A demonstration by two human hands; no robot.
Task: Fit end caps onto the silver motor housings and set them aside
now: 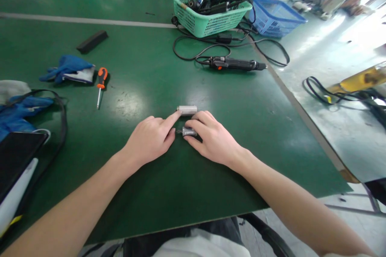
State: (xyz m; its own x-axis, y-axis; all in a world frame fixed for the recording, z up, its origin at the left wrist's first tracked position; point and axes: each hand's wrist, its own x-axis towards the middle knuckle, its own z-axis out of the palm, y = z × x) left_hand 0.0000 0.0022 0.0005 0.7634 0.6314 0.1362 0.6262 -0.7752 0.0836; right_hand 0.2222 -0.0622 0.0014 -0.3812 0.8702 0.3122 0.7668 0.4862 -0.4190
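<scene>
My right fingers (197, 125) around the small metal part (189, 131), left index extended to the ribbed cylinder (187, 110), frame centre.

A green, smooth-surfaced worktop (144, 64) holds 2 baskets, pale green (208, 22) and blue (273, 20) plastic, and 1 orange-and-black-handled screwdriver (101, 80).

Phone (21, 160) and blue-and-grey bundle (21, 108) cut off at the left edge; basket's tangled contents (211, 2) too small to tell.

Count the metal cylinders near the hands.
2: the far cylinder at the index fingertip of the left hand, the near cylinder between fingers of the right hand. Others could be hidden under the hands.
</scene>
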